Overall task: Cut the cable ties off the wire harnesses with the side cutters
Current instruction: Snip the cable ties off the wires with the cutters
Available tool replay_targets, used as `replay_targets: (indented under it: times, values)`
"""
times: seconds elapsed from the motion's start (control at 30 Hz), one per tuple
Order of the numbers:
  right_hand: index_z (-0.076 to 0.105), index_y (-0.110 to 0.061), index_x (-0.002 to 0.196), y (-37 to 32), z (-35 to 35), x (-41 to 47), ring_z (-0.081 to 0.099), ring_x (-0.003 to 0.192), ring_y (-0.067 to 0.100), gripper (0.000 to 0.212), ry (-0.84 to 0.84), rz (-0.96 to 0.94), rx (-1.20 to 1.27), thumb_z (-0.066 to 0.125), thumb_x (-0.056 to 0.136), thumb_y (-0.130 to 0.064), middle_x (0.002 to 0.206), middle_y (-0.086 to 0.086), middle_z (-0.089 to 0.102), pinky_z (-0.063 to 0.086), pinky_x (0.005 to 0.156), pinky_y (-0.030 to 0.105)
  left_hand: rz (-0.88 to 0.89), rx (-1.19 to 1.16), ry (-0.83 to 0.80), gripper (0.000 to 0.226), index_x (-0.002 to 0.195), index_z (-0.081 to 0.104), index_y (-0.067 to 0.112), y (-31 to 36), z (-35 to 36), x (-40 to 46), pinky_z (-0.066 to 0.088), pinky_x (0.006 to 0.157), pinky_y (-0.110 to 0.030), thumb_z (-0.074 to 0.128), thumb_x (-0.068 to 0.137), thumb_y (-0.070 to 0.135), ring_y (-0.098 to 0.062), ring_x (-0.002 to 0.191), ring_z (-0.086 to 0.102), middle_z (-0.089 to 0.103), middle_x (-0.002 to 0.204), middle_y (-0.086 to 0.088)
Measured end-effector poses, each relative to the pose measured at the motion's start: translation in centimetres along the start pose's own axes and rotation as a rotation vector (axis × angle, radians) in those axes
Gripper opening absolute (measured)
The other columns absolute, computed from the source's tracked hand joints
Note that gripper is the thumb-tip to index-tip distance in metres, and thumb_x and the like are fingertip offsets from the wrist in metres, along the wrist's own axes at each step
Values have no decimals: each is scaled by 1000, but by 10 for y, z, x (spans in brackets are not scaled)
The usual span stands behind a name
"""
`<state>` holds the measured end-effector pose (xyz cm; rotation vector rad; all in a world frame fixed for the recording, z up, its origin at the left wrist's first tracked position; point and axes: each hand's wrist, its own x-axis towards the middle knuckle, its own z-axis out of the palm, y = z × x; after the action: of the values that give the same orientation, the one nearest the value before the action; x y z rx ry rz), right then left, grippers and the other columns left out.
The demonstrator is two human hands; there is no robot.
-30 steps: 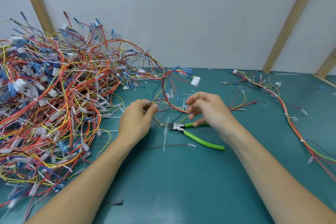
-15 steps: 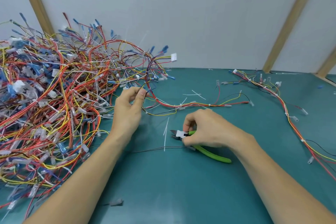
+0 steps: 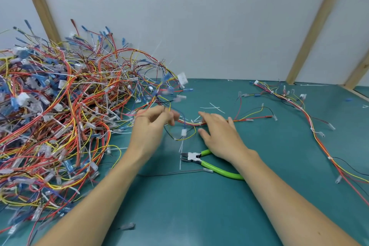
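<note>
Now left hand (image 3: 151, 130) fingers pinching harness wires (image 3: 187, 124), right hand (image 3: 219, 136) fingers relaxed, side cutters (image 3: 211, 163) lying beneath.

Lighting: bright, even, diffuse; your forearms cast only faint soft shadows on the green table (image 3: 199, 215). Glare: none, bar a mild sheen on the side cutters (image 3: 215, 166) handles. Blur: your left hand (image 3: 151, 128) and the wires it holds are motion-smeared; your right hand (image 3: 219, 136) is sharper. Distortion: wide-angle; the wooden battens (image 3: 317, 24) splay outward at left and right.
</note>
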<state>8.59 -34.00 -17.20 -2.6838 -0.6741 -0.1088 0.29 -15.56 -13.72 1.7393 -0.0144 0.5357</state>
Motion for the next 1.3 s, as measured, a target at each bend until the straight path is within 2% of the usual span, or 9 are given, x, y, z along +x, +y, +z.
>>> replay_targets:
  times: [0.2,0.37,0.53,0.63,0.73,0.87,1.03,1.13,1.3]
  values:
    - [69,-18,105,3,-10,-1,58,101,25,11,312,-88,113,59,100,-17,103,0,59,43,93,37,-357,340,231,36,75,59,11,-19,-10,10,47,83,-37,62,86,45,-30,88,63,69,84,-8]
    - [60,-18,83,-14,-28,-12,56,77,13,10,488,-195,323,58,86,-9,79,-8,58,45,93,37,-421,-65,276,28,105,56,24,-19,-13,15,45,76,-34,69,90,43,-7,86,71,67,104,1]
    - [57,-9,63,-23,-41,-28,52,59,15,13,13,-266,706,47,71,-14,59,10,62,37,58,30,-475,-442,172,39,126,59,19,-10,-12,17,46,79,-30,54,99,47,-13,106,69,72,119,7]
    - [59,-3,62,-23,-36,-27,55,60,25,29,-206,-226,766,52,81,-23,61,12,62,43,63,38,-445,-509,125,33,121,62,24,-7,-12,16,42,81,-32,45,103,46,-8,104,68,74,113,10]
    - [67,-14,75,-28,-30,-25,66,66,15,46,-25,-102,718,67,84,-59,72,3,70,52,70,34,-356,-539,69,35,123,66,26,-3,-11,16,41,88,-35,42,103,43,-4,103,68,72,121,10]
    - [75,-25,88,-42,-24,-25,67,70,4,13,110,-144,836,74,92,-38,79,-11,75,48,66,16,-303,-668,-51,35,104,78,31,0,-7,12,48,89,-33,50,91,47,-9,97,69,72,90,12]
    - [76,-30,92,-52,-23,-28,68,85,7,7,120,-201,788,72,90,-36,86,-14,75,50,79,26,-333,-753,-123,35,89,82,24,2,-1,8,55,67,-22,56,85,47,-8,68,64,58,62,10]
    - [74,-20,91,-54,-17,-32,69,72,7,9,-61,-206,861,71,95,-27,77,-1,76,55,75,26,-359,-718,-140,35,84,81,24,3,1,7,53,65,-22,56,85,48,-8,68,62,58,63,8]
    - [73,-16,81,-55,-10,-31,63,49,13,26,52,-135,852,61,101,-27,62,2,69,46,53,22,-354,-654,-181,39,114,72,21,0,-1,7,52,70,-23,49,95,46,-6,82,64,70,89,6]
